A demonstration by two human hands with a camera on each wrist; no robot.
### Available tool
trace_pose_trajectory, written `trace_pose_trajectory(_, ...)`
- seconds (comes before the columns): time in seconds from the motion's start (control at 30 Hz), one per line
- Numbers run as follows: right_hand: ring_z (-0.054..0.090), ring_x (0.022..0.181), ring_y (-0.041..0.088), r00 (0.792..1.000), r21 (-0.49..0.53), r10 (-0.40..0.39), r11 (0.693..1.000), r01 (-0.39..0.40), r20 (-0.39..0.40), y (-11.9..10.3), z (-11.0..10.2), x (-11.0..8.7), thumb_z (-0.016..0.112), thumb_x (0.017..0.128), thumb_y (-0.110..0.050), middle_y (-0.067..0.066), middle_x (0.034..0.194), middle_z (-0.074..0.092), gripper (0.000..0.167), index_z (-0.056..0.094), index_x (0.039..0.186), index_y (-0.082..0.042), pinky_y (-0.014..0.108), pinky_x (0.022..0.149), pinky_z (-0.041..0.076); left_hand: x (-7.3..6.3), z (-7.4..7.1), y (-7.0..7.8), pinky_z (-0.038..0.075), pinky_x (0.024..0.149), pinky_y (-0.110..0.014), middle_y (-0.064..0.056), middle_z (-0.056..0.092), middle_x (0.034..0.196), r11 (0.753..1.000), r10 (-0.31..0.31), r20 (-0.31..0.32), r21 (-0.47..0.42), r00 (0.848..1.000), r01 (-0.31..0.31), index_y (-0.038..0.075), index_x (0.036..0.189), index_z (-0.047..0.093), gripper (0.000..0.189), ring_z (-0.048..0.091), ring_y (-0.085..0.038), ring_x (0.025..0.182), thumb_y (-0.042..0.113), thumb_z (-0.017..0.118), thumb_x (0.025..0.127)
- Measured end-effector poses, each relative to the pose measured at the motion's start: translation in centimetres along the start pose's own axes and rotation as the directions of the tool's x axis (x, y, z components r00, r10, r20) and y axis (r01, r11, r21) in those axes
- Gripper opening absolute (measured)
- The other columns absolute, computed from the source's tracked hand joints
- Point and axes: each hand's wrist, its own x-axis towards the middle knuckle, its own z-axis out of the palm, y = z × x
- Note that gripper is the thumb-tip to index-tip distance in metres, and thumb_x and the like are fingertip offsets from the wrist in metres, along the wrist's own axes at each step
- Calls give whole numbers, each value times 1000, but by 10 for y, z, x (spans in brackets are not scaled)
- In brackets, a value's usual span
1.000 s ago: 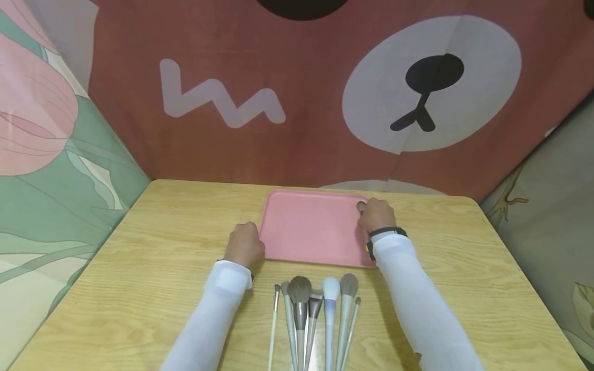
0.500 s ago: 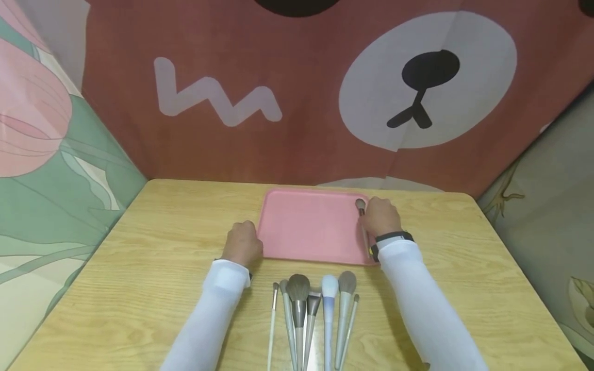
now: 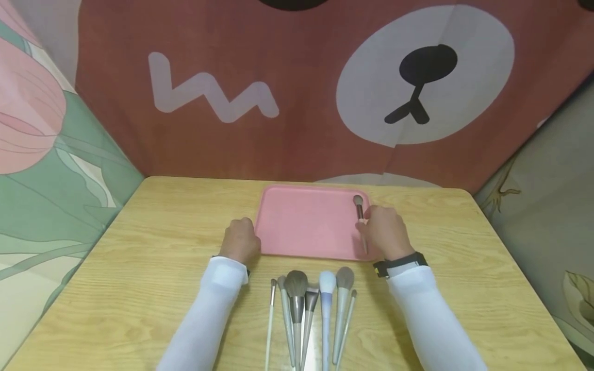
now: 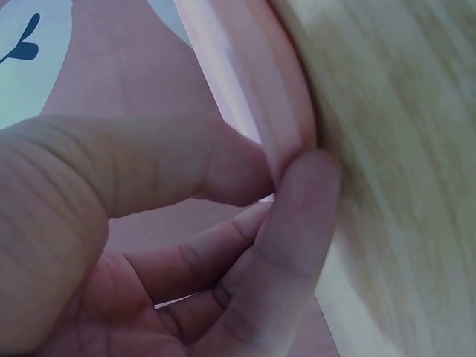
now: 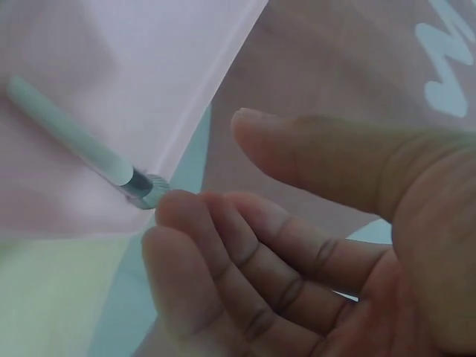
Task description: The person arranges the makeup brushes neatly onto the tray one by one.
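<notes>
Makeup brush [image 3: 360,211] lies in the pink tray [image 3: 306,221], close along its right short side. Long axis runs roughly front to back, near-parallel to that side: bristles at the far end, handle toward the person, its tail angled slightly right.

Right hand [image 3: 386,233] is the nearer one by far, just right of the brush. So the brush sits to the left of its fingers [image 5: 181,271]. Thumb stands apart from the other fingers, which are loosely bent side by side; nothing between them. From the head view part of the hand covers mid-handle; can't tell whether it touches.

Left hand [image 3: 240,241] is across the tray at the opposite short side, near the front corner, pinching the rim between thumb and fingers. Whole tray width between it and the brush.

Seven more brushes [image 3: 296,283] are fanned on the table [image 3: 162,247], between tray and person, heads toward the tray, handles toward the person. Neither hand is on those.
</notes>
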Motion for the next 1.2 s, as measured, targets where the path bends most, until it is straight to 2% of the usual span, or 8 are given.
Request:
trace_pose_trajectory(0.1,66,73,27,1000,7,3,1000,-3,15,-2,0,-11,75,95,-20,18,87,74,36,70,117,7,38,64,53,1,1,-1,55,58,-34,-19,68,81,1000,-8,5,-7,1000,8,-8,93,70,11,63,-29,68,-7,63,85)
trace_pose_trajectory(0.3,66,75,26,999,-3,-34,999,34,12,-1,5,-34,76,93,-20,17,90,73,33,71,114,5,41,65,55,0,2,-1,50,54,-30,-17,66,77,1000,-18,18,-25,1000,19,-6,89,69,7,61,-26,66,-7,64,83)
trace_pose_trajectory(0.53,61,66,19,995,-9,-102,995,102,10,-3,9,-60,81,90,-16,14,84,72,30,73,109,6,32,58,52,-1,2,-4,47,51,-29,-15,64,73,999,-27,18,-16,999,28,-4,85,68,6,59,-25,63,-7,64,81)
trace_pose_trajectory(0.67,62,65,16,988,-37,-152,988,152,4,-2,12,-77,83,88,-14,9,80,71,25,74,104,3,31,57,53,0,2,-5,47,50,-29,-15,64,72,1000,-18,14,-14,1000,18,-3,82,67,5,58,-25,62,-7,64,80)
trace_pose_trajectory(0.97,67,72,14,981,-63,-184,980,188,66,-5,18,-109,84,87,-17,5,83,73,21,76,101,-4,33,62,57,3,1,-4,43,48,-29,-14,62,69,1000,-9,1,-14,1000,9,-2,78,66,6,56,-24,60,-7,63,79)
trace_pose_trajectory(1.2,53,64,8,976,-56,-196,978,202,96,-6,27,-130,84,85,-17,-3,73,63,13,75,89,-10,28,56,50,3,2,-2,48,51,-30,-16,66,74,1000,-6,2,-5,1000,6,-5,85,69,7,60,-26,63,-7,65,80)
